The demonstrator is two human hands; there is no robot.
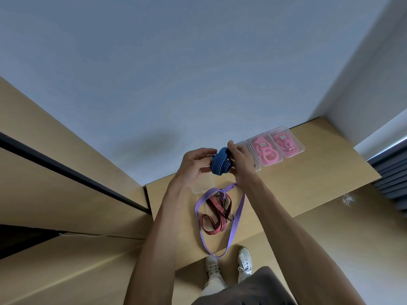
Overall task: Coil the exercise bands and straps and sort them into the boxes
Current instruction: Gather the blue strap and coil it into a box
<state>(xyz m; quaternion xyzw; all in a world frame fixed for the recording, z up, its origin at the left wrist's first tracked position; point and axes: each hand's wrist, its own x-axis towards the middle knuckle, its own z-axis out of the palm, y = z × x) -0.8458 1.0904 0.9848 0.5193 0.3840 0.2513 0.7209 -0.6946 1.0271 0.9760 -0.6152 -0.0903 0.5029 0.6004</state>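
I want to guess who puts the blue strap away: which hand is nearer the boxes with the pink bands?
Right. The right hand grips the blue strap just beside the boxes; the left hand holds the strap's other side, farther away.

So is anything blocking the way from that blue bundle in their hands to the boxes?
Nothing visible does. Both hands, left hand and right hand, grip the blue band above the table. The clear boxes lie just beyond the right hand, two already holding pink items; the nearest is partly hidden.
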